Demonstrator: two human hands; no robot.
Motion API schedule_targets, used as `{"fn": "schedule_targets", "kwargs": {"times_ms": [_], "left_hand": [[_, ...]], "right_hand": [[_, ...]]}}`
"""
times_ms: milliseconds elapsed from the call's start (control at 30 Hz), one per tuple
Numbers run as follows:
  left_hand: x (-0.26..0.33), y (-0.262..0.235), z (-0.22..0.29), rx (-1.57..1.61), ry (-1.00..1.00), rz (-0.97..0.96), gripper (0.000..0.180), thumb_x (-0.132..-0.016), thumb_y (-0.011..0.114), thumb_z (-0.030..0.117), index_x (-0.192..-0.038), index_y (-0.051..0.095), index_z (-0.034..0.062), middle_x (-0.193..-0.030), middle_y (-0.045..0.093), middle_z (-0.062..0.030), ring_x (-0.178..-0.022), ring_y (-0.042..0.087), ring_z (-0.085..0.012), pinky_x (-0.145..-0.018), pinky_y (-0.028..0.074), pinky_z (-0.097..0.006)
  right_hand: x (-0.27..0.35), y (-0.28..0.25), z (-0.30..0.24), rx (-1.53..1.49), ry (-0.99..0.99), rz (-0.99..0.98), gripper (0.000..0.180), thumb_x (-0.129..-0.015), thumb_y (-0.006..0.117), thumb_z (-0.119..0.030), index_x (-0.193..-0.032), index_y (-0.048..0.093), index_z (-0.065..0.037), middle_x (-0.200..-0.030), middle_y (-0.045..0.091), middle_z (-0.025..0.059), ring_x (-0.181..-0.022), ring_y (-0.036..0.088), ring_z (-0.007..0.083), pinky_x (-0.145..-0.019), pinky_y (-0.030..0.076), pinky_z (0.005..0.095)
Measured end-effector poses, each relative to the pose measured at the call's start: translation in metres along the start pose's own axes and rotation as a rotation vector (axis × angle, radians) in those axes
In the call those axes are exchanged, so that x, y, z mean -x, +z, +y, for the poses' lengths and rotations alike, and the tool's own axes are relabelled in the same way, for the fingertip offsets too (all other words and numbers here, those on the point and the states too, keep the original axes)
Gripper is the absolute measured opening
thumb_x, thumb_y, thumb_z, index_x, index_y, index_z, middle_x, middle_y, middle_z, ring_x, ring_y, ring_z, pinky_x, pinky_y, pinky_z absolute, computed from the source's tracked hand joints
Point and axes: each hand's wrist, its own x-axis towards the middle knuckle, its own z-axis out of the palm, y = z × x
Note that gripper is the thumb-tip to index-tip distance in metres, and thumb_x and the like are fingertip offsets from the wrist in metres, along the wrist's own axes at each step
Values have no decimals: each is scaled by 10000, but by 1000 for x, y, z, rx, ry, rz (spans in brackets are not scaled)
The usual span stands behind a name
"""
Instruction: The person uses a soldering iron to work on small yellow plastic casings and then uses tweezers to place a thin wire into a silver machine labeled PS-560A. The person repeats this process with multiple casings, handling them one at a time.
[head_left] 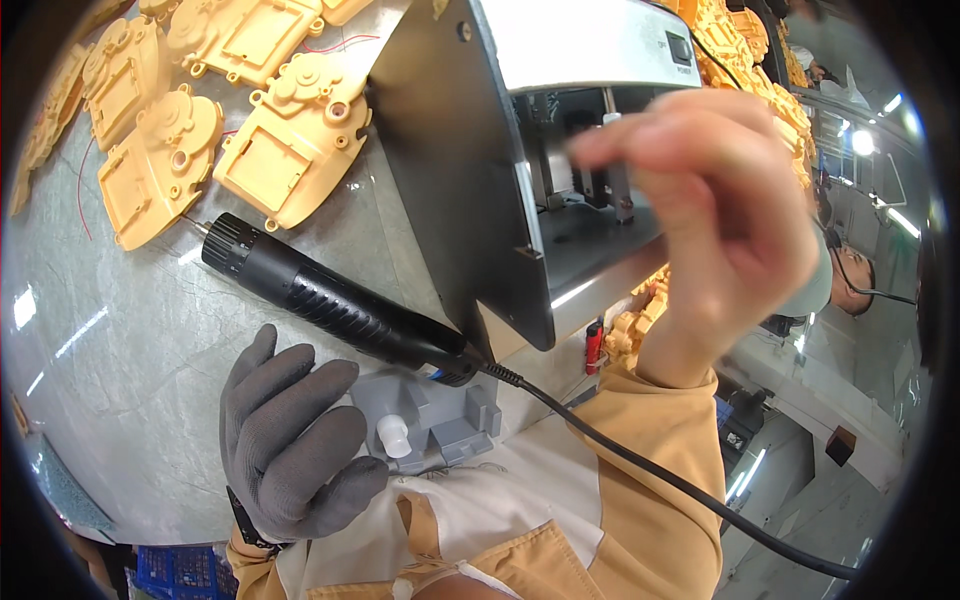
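Observation:
My left hand (290, 440), in a dark grey knitted glove, is held palm up above the table with its fingers loosely curled and apart, nothing visible in it. Just beyond its fingertips is a black electric screwdriver (335, 300), its bit toward the yellow plastic housings (295, 140). My bare right hand (725, 190) is raised in front of the opening of a white and black machine (590, 45), thumb and forefinger pinched. Motion blurs those fingertips; whatever may be between them cannot be made out. A grey plastic fixture (470, 415) with a white peg (394, 436) sits close to my body.
Several more yellow housings (245, 40) with thin red wires cover the far left of the table. The screwdriver's black cable (640, 460) runs across my right sleeve. Yellow parts (640, 320) and a red object (594, 345) are beside the machine. Another person (845, 280) is at the right.

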Motion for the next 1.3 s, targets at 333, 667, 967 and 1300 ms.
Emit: {"fn": "schedule_targets", "kwargs": {"times_ms": [333, 667, 967, 1300], "left_hand": [[-1, -1, -1, 1, 28, -5, 378, -763, 665, 394, -972, 517, 116, -1049, 588, -124, -983, 556, -334, -917, 410, -536], [-1, 1, 1, -11, 31, 15, 411, -751, 676, 400, -1001, 523, 112, -1036, 589, -117, -965, 558, -320, -903, 420, -528], [4, 0, 2, -46, 25, 57, 359, -767, 659, 339, -1006, 531, 104, -1045, 594, -133, -963, 560, -331, -910, 413, -533], [3, -4, 2, -6, 59, 58, 354, -717, 668, 254, -1005, 538, 94, -1062, 593, -151, -972, 559, -349, -922, 402, -540]], "right_hand": [[3, -25, -15, -74, -69, 152, 186, -904, 496, -66, -1082, 503, -11, -937, 564, 157, -775, 605, 269, -673, 551, 416], [-8, -60, -2, 290, -101, 435, 185, -912, 435, -55, -1038, 534, 36, -999, 610, 172, -670, 577, 195, -616, 497, 277], [6, -26, 21, 345, 201, 98, 162, -941, 356, -68, -896, 500, -10, -1014, 643, 173, -731, 543, 47, -536, 342, 147], [14, -19, 29, 202, 378, 353, 155, -929, 401, -87, -907, 530, -6, -960, 637, 112, -710, 523, 54, -531, 367, 149]]}}
